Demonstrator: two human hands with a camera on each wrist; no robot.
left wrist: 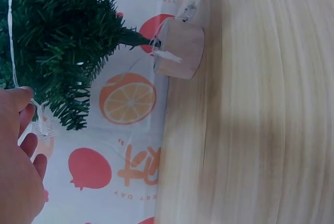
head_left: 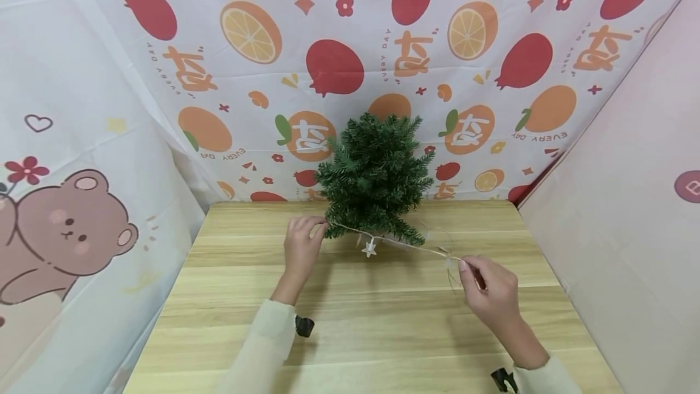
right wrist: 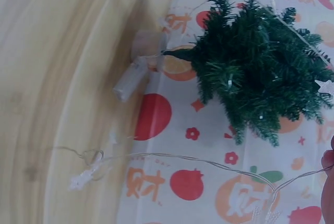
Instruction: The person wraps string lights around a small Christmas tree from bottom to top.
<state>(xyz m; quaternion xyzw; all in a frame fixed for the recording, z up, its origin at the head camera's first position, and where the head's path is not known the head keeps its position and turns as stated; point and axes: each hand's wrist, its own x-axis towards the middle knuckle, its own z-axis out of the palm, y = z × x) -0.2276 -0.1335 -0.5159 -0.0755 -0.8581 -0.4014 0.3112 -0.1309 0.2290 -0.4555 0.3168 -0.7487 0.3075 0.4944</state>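
Observation:
A small green artificial Christmas tree stands at the table's far side. Across its front runs a thin string of star lights, stretched between both hands. My left hand pinches the wire beside the lower left branches. To the right of the tree, my right hand pinches the other end of the stretched part between thumb and finger. One white star hangs midway. The loose rest of the string trails from the right hand, with another star in the right wrist view.
Under the tree is a pale round base. A clear battery box rests against it on the wooden table. A fruit-print cloth hangs right behind the tree, and pale cloths flank the table.

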